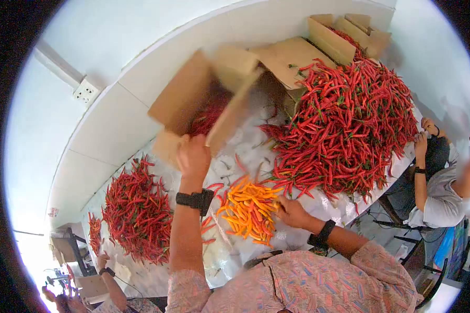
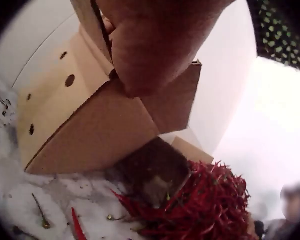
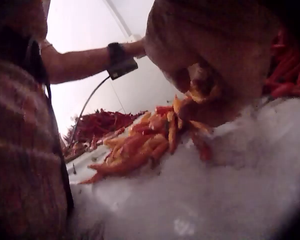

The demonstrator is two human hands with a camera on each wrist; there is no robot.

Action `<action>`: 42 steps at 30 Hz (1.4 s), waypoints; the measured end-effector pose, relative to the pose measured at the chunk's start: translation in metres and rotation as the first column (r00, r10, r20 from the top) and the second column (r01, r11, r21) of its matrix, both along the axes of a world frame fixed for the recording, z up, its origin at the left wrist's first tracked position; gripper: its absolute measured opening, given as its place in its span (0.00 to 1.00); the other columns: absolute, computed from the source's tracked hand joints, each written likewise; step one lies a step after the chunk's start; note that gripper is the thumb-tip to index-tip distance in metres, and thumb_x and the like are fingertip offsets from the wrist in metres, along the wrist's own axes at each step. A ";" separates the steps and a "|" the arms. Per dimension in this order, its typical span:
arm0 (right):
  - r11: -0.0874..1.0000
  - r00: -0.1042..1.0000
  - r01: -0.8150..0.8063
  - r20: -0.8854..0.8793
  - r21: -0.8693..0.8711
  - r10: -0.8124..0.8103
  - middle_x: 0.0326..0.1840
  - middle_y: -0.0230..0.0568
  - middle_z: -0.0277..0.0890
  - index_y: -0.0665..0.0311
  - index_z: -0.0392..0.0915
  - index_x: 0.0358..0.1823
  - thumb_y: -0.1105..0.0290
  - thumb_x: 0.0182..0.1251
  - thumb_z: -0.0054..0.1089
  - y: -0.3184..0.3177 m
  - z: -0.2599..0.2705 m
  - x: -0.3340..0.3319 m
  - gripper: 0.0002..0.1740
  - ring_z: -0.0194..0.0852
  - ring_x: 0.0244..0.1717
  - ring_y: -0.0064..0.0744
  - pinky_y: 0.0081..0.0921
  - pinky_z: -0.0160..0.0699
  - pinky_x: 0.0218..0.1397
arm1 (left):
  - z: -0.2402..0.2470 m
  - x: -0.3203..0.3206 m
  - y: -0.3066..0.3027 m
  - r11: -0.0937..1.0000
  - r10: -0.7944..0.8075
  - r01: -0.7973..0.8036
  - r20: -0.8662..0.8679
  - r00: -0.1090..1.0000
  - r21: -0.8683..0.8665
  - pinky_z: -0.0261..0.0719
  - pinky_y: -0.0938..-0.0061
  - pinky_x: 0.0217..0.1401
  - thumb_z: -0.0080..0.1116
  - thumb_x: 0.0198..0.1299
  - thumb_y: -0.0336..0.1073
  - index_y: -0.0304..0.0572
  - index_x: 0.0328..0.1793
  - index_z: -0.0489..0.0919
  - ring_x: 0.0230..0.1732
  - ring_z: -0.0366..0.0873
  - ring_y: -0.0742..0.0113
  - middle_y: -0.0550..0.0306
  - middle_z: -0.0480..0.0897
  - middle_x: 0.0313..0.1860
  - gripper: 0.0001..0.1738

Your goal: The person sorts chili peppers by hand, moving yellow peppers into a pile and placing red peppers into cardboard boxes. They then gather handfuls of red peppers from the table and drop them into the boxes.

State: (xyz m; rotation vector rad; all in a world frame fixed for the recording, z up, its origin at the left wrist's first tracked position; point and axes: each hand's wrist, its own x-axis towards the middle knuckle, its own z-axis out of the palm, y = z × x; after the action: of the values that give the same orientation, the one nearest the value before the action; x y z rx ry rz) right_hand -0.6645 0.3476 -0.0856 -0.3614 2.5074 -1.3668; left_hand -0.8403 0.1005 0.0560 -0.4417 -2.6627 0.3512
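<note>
A cardboard box (image 1: 180, 96), blurred and tipped, has red chilies inside. My left hand (image 1: 194, 155) grips its near edge; in the left wrist view the hand (image 2: 157, 45) covers part of the box wall (image 2: 95, 132). A small heap of orange and yellow chilies (image 1: 248, 208) lies on the table covering in front of me. At the right side of that heap is my right hand (image 1: 293, 213), its fingers curled. In the right wrist view, orange chilies (image 3: 202, 87) show between the thumb and fingers of this hand (image 3: 215, 45).
A large mound of red chilies (image 1: 344, 125) fills the right of the table, with cardboard boxes (image 1: 331, 39) behind it. Another red pile (image 1: 138, 211) lies at left. People sit at both ends; one person's hands (image 1: 425, 130) are at the right edge.
</note>
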 end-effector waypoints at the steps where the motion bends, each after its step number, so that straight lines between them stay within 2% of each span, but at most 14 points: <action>1: 0.994 0.990 0.088 0.120 -0.068 -0.079 0.29 0.42 0.71 0.65 0.66 0.44 0.69 0.54 0.52 0.003 -0.004 -0.012 0.16 0.73 0.26 0.39 0.32 0.72 0.28 | 0.000 0.000 -0.003 0.989 0.091 -0.091 -0.008 0.996 -0.119 0.72 0.64 0.34 0.53 0.48 0.34 0.45 0.27 0.79 0.34 0.72 0.58 0.57 0.77 0.25 0.05; 4: 0.844 0.929 0.320 0.319 -0.430 -0.189 0.20 0.44 0.69 0.63 0.68 0.32 0.61 0.65 0.41 0.013 0.020 -0.063 0.12 0.68 0.20 0.42 0.38 0.65 0.22 | 0.003 0.009 -0.009 0.973 0.025 0.012 -0.158 0.987 0.231 0.72 0.64 0.33 0.54 0.49 0.37 0.41 0.28 0.80 0.32 0.72 0.57 0.56 0.76 0.23 0.09; 7: 0.652 0.884 0.404 0.458 -0.641 -0.097 0.27 0.32 0.68 0.62 0.66 0.37 0.69 0.59 0.50 0.028 0.061 -0.137 0.07 0.67 0.21 0.25 0.23 0.69 0.25 | 0.000 0.003 -0.006 0.966 0.067 -0.021 -0.169 0.983 0.256 0.71 0.63 0.33 0.54 0.49 0.40 0.40 0.25 0.78 0.32 0.71 0.56 0.56 0.76 0.24 0.10; 9: 0.211 0.828 0.547 0.561 -0.810 0.008 0.24 0.33 0.70 0.59 0.70 0.28 0.59 0.61 0.53 0.034 0.059 -0.194 0.12 0.68 0.20 0.28 0.24 0.69 0.23 | 0.001 0.004 -0.002 0.962 0.071 -0.012 -0.208 0.975 0.272 0.70 0.62 0.32 0.55 0.49 0.40 0.41 0.24 0.77 0.31 0.71 0.56 0.56 0.76 0.23 0.10; 15: -0.028 0.733 0.674 0.673 -0.738 -0.104 0.22 0.31 0.64 0.61 0.67 0.31 0.57 0.61 0.54 0.032 0.117 -0.285 0.15 0.63 0.21 0.25 0.23 0.68 0.27 | -0.012 -0.006 -0.011 0.960 0.033 0.047 -0.277 0.960 0.276 0.68 0.62 0.29 0.56 0.47 0.40 0.45 0.21 0.75 0.30 0.71 0.57 0.57 0.74 0.21 0.10; 17: 0.829 0.871 0.070 -0.370 -0.554 -0.322 0.21 0.31 0.60 0.64 0.67 0.32 0.62 0.63 0.51 0.063 0.106 -0.292 0.12 0.60 0.23 0.25 0.23 0.65 0.28 | -0.015 -0.007 -0.013 0.949 0.057 0.025 -0.248 0.967 0.315 0.67 0.63 0.29 0.57 0.46 0.40 0.45 0.21 0.75 0.31 0.70 0.58 0.57 0.73 0.20 0.09; 19: 0.810 0.871 0.287 -0.213 -0.512 -0.443 0.21 0.32 0.57 0.66 0.66 0.33 0.67 0.64 0.47 0.092 0.101 -0.305 0.09 0.60 0.25 0.26 0.24 0.62 0.29 | -0.014 -0.007 -0.013 0.927 0.027 0.073 -0.261 0.965 0.367 0.67 0.63 0.29 0.58 0.43 0.40 0.45 0.20 0.74 0.31 0.70 0.59 0.58 0.72 0.20 0.09; 20: 0.321 0.853 0.481 0.351 -0.816 -0.386 0.21 0.32 0.56 0.67 0.66 0.33 0.68 0.64 0.46 0.103 0.111 -0.315 0.08 0.59 0.24 0.25 0.24 0.61 0.29 | -0.015 -0.007 -0.014 0.918 0.012 0.113 -0.310 0.950 0.380 0.66 0.64 0.29 0.59 0.39 0.39 0.45 0.19 0.73 0.30 0.70 0.60 0.59 0.72 0.20 0.08; 21: -0.230 0.685 0.710 0.729 -0.665 0.005 0.21 0.32 0.56 0.67 0.66 0.33 0.69 0.65 0.45 0.111 0.124 -0.323 0.07 0.57 0.24 0.25 0.23 0.60 0.28 | -0.018 -0.008 -0.015 0.912 0.032 0.095 -0.300 0.954 0.399 0.66 0.64 0.29 0.59 0.39 0.39 0.45 0.19 0.73 0.30 0.70 0.60 0.59 0.72 0.20 0.08; 25: -0.295 0.746 0.647 0.665 -0.703 0.050 0.18 0.31 0.54 0.69 0.67 0.36 0.73 0.63 0.43 0.125 0.144 -0.319 0.06 0.52 0.20 0.24 0.21 0.56 0.25 | -0.022 -0.011 -0.017 0.900 0.035 0.085 -0.264 0.964 0.428 0.65 0.64 0.29 0.59 0.36 0.38 0.46 0.19 0.73 0.30 0.70 0.61 0.60 0.72 0.20 0.08; 26: 0.024 0.835 0.504 0.479 -0.864 -0.271 0.18 0.31 0.53 0.71 0.67 0.41 0.74 0.62 0.43 0.117 0.151 -0.304 0.09 0.52 0.20 0.24 0.21 0.54 0.24 | -0.022 -0.011 -0.017 0.901 0.042 0.076 -0.260 0.965 0.426 0.65 0.65 0.28 0.59 0.36 0.38 0.46 0.19 0.73 0.30 0.70 0.61 0.61 0.72 0.20 0.07; 27: 0.025 0.832 0.507 0.482 -0.861 -0.276 0.18 0.31 0.53 0.71 0.67 0.41 0.74 0.62 0.43 0.122 0.157 -0.300 0.09 0.52 0.20 0.24 0.21 0.54 0.24 | -0.023 -0.012 -0.017 0.900 0.038 0.078 -0.256 0.966 0.429 0.65 0.65 0.28 0.59 0.36 0.38 0.46 0.19 0.73 0.30 0.70 0.61 0.61 0.72 0.20 0.07; 30: -0.401 0.729 0.641 0.682 -0.654 0.054 0.17 0.28 0.51 0.72 0.66 0.40 0.72 0.61 0.43 0.130 0.179 -0.280 0.10 0.52 0.20 0.22 0.17 0.53 0.25 | -0.023 -0.013 -0.017 0.901 0.029 0.092 -0.271 0.962 0.423 0.64 0.65 0.28 0.58 0.36 0.39 0.47 0.19 0.73 0.29 0.69 0.61 0.61 0.72 0.19 0.07; 42: -0.702 0.985 0.168 0.137 -0.692 0.101 0.12 0.25 0.49 0.55 0.64 0.21 0.66 0.62 0.39 0.148 0.216 -0.190 0.11 0.46 0.15 0.22 0.27 0.54 0.26 | -0.020 -0.002 -0.017 0.934 -0.004 0.091 -0.244 0.970 0.346 0.68 0.64 0.32 0.60 0.40 0.42 0.44 0.23 0.76 0.29 0.72 0.59 0.57 0.76 0.23 0.10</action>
State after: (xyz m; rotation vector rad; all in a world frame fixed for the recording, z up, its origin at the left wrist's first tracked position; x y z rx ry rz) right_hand -0.8549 0.4957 0.1302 -0.3037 -0.3518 -3.1529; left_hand -0.8420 0.0837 0.0360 -0.3250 -2.4020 -0.0910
